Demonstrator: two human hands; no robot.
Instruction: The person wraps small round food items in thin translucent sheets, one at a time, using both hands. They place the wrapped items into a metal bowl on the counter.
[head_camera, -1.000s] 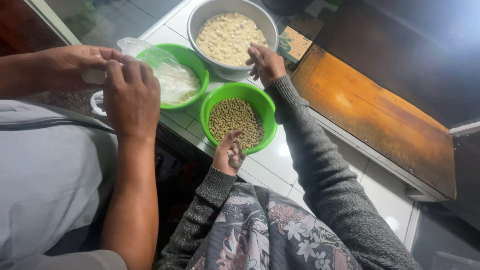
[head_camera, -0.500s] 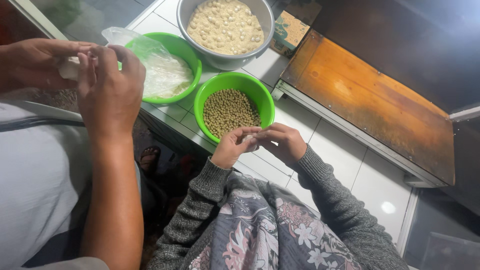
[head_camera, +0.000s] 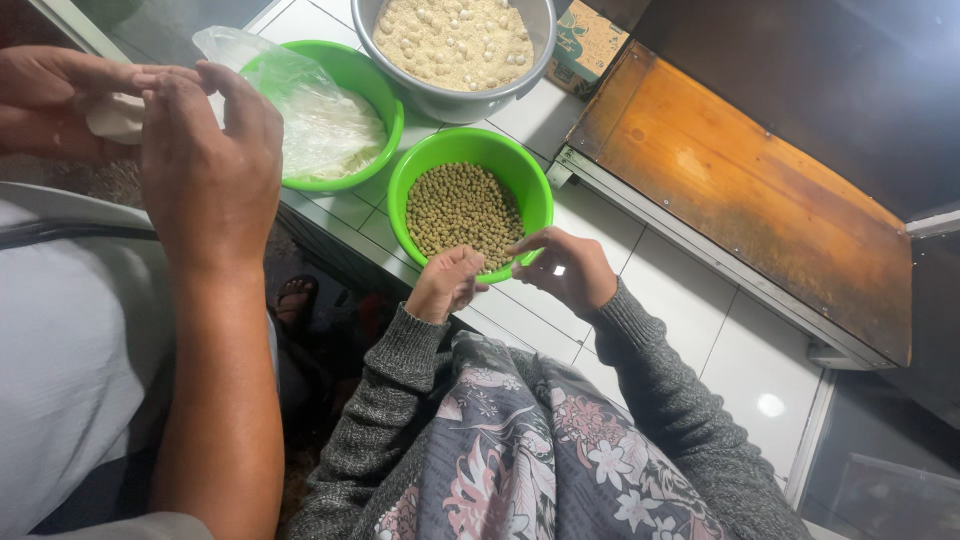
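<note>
My left hand (head_camera: 445, 283) is curled closed at the near rim of a green bowl (head_camera: 533, 190) filled with small olive-brown balls (head_camera: 462, 208). What it holds is hidden. Just to its right, my right hand (head_camera: 565, 268) has bent fingertips pointing at the left hand and nearly touching it over the rim. I see nothing between its fingers. Both my arms wear grey knitted sleeves above a floral skirt.
A metal bowl (head_camera: 370, 25) of pale crumbs with coated balls stands beyond. Left of it, a second green bowl (head_camera: 375, 85) holds a clear plastic bag. A co-worker's hands (head_camera: 205, 160) at the left press a white lump (head_camera: 112, 116). An orange wooden board (head_camera: 750, 190) lies at the right.
My right hand came back from the metal bowl to meet my left hand at the green bowl's near rim. The co-worker's hands stayed together at the left.
</note>
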